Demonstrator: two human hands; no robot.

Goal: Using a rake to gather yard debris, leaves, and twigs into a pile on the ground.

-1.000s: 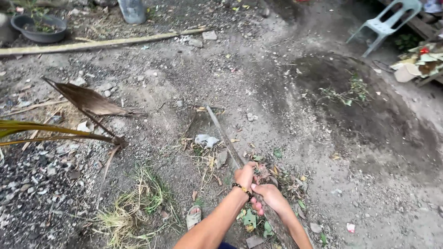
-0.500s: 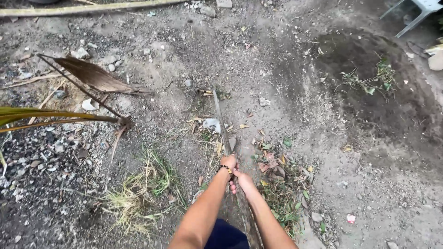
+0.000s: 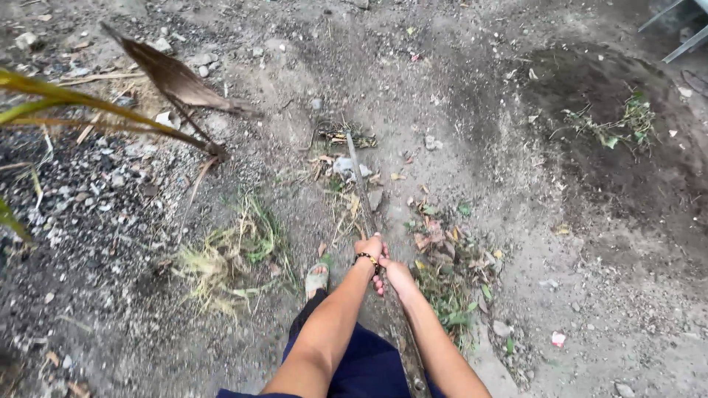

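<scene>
Both my hands grip a long thin rake handle (image 3: 363, 193) that runs away from me across the dirt. My left hand (image 3: 370, 248), with a beaded bracelet on the wrist, holds it further forward. My right hand (image 3: 397, 274) holds it just behind. The rake's head (image 3: 345, 135) rests on the ground among dry stalks and bits of litter. A pile of green and brown leaves (image 3: 447, 270) lies just right of my hands. My foot in a grey sandal (image 3: 316, 280) stands to the left of the handle.
A dry palm frond (image 3: 171, 75) and green fronds (image 3: 66, 103) lie at the upper left over gravel. A clump of cut grass (image 3: 228, 254) is left of my foot. Dark damp soil with a few weeds (image 3: 612, 125) spreads at the right. Chair legs (image 3: 682, 33) show at the top right.
The view has tilted down and nearer to me; the bamboo pole, basin and chair have left the frame. The rake head has been drawn closer, and my sandal and dark shorts show now.
</scene>
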